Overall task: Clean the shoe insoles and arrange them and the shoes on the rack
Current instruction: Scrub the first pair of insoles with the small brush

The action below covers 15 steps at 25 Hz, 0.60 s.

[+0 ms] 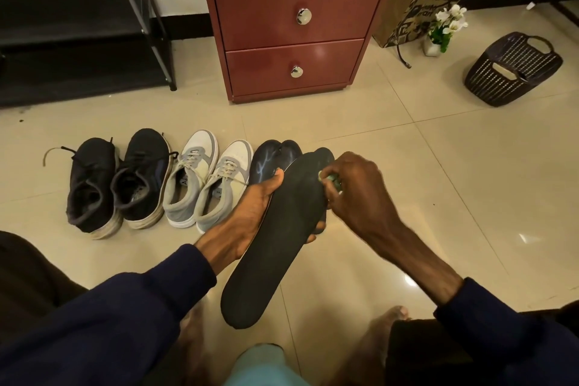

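Gripping a long black insole along its left edge, the left hand holds it in the air in front of the red-brown two-drawer cabinet. The toe end points toward the cabinet and the heel end toward the person. Its thumb curls over the insole's edge, and fingertips show under the far side. The right hand has its fingers curled tight round a small greenish-white wad, too blurred to tell cloth from sponge, and presses it on the insole near the toe end. Beneath, on the tiled floor in front of the cabinet, more dark insoles lie overlapping, one with pale marks. Front-left of the cabinet stands a pair of white-and-grey sneakers, and further left a pair of black sneakers, toes toward the wall behind the cabinet. A black shoe rack stands left of the cabinet. Right of the cabinet are a printed brown paper bag, a small pot of white flowers and, further right, a dark plastic basket.
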Each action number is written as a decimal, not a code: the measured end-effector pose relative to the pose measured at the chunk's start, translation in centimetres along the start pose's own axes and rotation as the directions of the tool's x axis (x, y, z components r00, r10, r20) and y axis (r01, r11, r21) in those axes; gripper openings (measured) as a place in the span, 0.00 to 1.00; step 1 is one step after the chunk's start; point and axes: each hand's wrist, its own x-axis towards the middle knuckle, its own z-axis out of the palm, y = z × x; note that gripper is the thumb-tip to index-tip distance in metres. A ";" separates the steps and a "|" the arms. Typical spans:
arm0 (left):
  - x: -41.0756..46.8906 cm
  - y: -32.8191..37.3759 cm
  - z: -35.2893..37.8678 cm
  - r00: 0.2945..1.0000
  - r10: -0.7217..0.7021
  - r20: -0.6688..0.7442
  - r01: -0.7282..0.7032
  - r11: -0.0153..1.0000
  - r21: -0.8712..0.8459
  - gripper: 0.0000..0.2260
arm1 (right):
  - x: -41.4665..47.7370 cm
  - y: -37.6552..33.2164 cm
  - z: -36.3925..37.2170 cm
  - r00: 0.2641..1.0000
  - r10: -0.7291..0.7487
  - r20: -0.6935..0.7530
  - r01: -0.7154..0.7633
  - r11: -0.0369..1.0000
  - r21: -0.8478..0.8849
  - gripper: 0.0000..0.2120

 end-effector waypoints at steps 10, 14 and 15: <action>0.2 -0.2 -0.2 1.000 -0.015 0.026 0.014 0.999 0.044 0.32 | 0.3 0.6 -0.1 0.996 -0.024 -0.083 0.033 0.993 0.112 0.06; 0.4 -0.3 -0.9 0.999 0.005 0.046 -0.005 1.000 0.003 0.32 | 0.5 0.0 0.0 0.997 -0.068 0.033 0.061 0.984 0.167 0.06; 0.4 -0.3 -0.9 0.998 0.003 0.066 -0.003 1.000 0.003 0.33 | 1.0 0.7 -0.3 0.998 -0.019 -0.058 0.027 0.989 0.144 0.06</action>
